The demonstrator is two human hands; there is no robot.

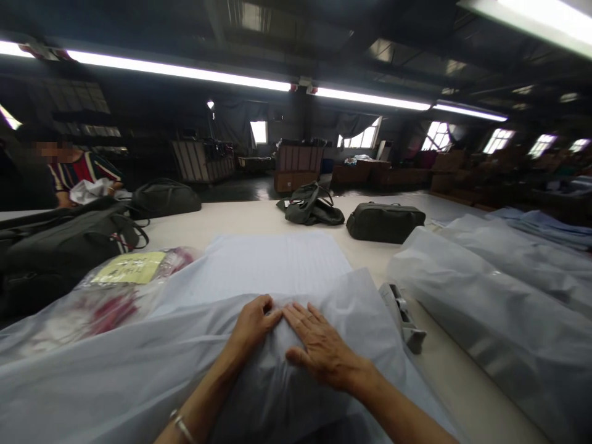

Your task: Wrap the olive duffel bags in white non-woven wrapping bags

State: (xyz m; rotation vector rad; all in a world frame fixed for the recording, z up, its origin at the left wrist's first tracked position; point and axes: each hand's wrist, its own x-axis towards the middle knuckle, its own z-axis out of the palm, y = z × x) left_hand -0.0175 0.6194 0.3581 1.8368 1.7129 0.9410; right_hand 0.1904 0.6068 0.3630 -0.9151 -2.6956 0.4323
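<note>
A translucent whitish plastic bag [139, 351] spreads across the table in front of me. My left hand [254, 320] has its fingers curled on the bag's upper edge, pinching the plastic. Beside it my right hand [319, 342] lies flat on the bag, fingers stretched out and nearly touching the left thumb. From under the bag's edge a pale white stack of sheets [277, 262] extends away from me. What lies beneath the plastic near my wrists is hidden.
Dark green bags [386, 222] stand along the table [240, 216]. At left lies a clear plastic bag [115, 302] with red contents and a yellow label. A grey device [402, 317] sits right of the sheets, before more plastic bags [490, 290]. A person [87, 172] handles white material.
</note>
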